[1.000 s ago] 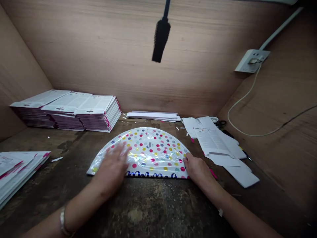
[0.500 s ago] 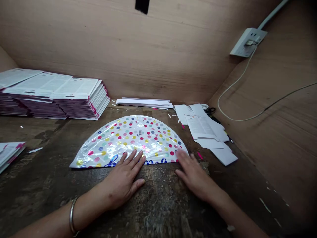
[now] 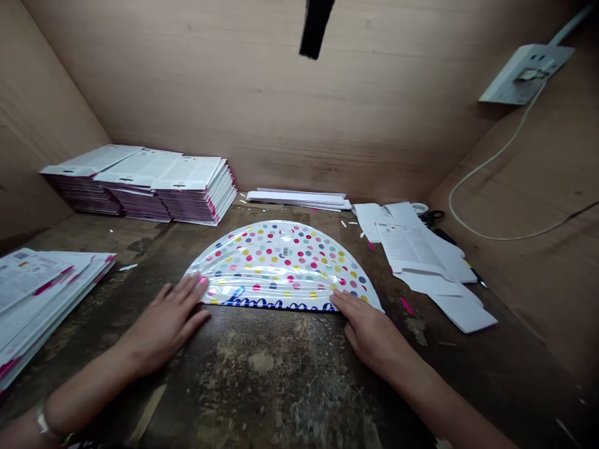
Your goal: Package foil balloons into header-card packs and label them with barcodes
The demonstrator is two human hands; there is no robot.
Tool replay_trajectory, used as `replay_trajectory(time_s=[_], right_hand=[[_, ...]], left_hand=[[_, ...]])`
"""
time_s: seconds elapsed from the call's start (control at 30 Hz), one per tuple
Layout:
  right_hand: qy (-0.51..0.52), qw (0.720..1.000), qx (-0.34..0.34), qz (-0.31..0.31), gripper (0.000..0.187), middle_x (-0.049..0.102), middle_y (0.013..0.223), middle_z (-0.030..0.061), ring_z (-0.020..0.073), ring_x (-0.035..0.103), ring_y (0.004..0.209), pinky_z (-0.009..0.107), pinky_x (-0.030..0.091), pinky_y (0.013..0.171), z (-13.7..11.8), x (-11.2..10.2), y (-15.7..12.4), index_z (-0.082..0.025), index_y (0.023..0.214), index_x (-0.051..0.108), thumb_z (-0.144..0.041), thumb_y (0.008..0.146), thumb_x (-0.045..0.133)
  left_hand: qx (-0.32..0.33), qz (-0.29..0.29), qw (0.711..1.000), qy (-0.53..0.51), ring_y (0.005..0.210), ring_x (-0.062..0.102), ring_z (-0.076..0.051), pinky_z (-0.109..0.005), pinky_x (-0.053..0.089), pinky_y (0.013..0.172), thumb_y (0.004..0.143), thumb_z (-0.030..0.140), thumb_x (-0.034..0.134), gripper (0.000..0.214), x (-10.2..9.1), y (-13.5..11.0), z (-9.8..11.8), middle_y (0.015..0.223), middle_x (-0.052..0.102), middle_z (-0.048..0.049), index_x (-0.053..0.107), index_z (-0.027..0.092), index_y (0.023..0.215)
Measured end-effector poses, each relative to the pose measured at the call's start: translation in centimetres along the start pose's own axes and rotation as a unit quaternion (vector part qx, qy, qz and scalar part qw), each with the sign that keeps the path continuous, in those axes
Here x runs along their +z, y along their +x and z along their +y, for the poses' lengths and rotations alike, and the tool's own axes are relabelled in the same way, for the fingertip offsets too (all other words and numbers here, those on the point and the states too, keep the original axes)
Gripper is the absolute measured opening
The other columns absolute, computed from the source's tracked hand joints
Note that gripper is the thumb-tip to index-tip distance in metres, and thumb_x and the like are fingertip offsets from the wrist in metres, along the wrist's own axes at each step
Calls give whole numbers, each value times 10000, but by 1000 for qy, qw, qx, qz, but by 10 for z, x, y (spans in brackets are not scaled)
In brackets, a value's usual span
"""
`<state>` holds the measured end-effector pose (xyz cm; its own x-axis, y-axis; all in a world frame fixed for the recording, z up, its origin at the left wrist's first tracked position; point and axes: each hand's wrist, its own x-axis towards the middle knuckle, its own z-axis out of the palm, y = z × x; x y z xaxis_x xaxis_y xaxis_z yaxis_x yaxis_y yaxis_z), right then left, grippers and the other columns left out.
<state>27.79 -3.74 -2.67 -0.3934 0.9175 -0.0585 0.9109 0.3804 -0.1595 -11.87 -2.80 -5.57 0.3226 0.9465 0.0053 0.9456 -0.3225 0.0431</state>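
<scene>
A shiny foil balloon (image 3: 281,262) lies folded in half on the dark worktable, its straight fold towards me and its curved edge away. It is white with coloured dots, a small barcode and blue lettering cut by the fold. My left hand (image 3: 168,318) rests flat on its left end, fingers stretched out over the foil. On the right part of the fold, my right hand (image 3: 369,321) presses with its fingers extended. Neither hand grips anything. The lower half of the balloon is hidden underneath.
Stacks of printed card sleeves (image 3: 182,181) stand at the back left, with more sleeves (image 3: 42,293) nearer on the left. White card strips (image 3: 299,199) lie along the back wall. Cut card pieces (image 3: 416,249) and black scissors (image 3: 433,217) lie right. A cable (image 3: 452,199) hangs from a socket (image 3: 524,75).
My left hand has slid left from the middle of the fold to the balloon's left end. My right hand stays at the right part. The view has turned left.
</scene>
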Motion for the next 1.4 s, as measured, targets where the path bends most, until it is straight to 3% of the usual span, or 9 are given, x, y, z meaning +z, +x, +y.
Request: replay_trajectory(time_s=[0.1,0.2,0.3,0.4,0.57,0.67,0.87,1.13,1.4], right_hand=[[-43,998,42,-5,487,529,1341,101,210,495,1232,354,371,1067,-10,-6,7,-125,1263,559,-10,810,425],[-85,993,80,-2,354,648,1168,128,261,601,1079,403,462,949,-33,-13,14,-122,1140,629,-55,888,390],[-104,989,104,-12,313,707,885,133,297,668,832,436,528,754,-65,-23,10,-122,964,677,-43,880,386],[-79,991,89,-62,287,710,897,138,308,672,835,466,537,755,-87,-39,-12,-130,1057,665,-94,889,434],[71,981,-128,-123,1005,216,1522,118,304,266,1371,411,358,1081,-58,-65,-58,-179,1476,210,-400,680,781],[74,987,-130,-58,876,125,1547,56,264,150,1408,441,276,1123,-21,-50,-59,-243,1485,160,-283,781,679],[98,985,-138,5,450,416,1434,94,241,326,1351,440,300,1113,8,0,-36,-186,1345,482,-224,897,501],[198,971,-133,8,380,637,1167,93,223,532,1108,383,444,952,-6,-24,-30,-198,1212,590,-150,842,518],[320,945,57,18,336,699,886,59,221,627,796,325,495,755,-5,-14,4,-183,945,683,-316,905,378]], left_hand=[[-34,82,995,38,1347,308,-373,-575,295,1054,890,450,433,582,-6,-7,2,1448,366,-212,463,79,1338],[88,138,987,-3,1290,403,-325,-491,350,1051,865,332,522,537,-15,11,63,1406,443,-181,441,113,1349],[207,113,969,-76,1229,460,-269,-427,404,1010,894,141,450,446,-20,39,129,1332,520,-144,433,155,1339],[257,60,955,-139,994,580,-249,-392,478,879,893,118,442,246,-18,59,152,1056,647,-125,597,142,1082],[243,47,948,-199,843,617,-185,-280,499,752,838,86,472,177,-14,53,113,925,663,-64,605,164,927],[214,32,931,-293,864,635,-153,-234,495,766,790,72,514,220,-15,33,87,954,672,-32,593,187,960],[192,-24,901,-389,941,641,-200,-288,509,820,779,173,593,165,-21,-4,68,1030,679,-49,596,220,937],[161,4,939,-303,1112,568,-205,-357,459,956,799,119,482,364,-17,-6,56,1185,631,-55,612,250,1113],[-75,17,901,-426,792,655,-197,-295,503,699,815,186,453,200,-23,0,70,864,705,-13,627,205,912]])
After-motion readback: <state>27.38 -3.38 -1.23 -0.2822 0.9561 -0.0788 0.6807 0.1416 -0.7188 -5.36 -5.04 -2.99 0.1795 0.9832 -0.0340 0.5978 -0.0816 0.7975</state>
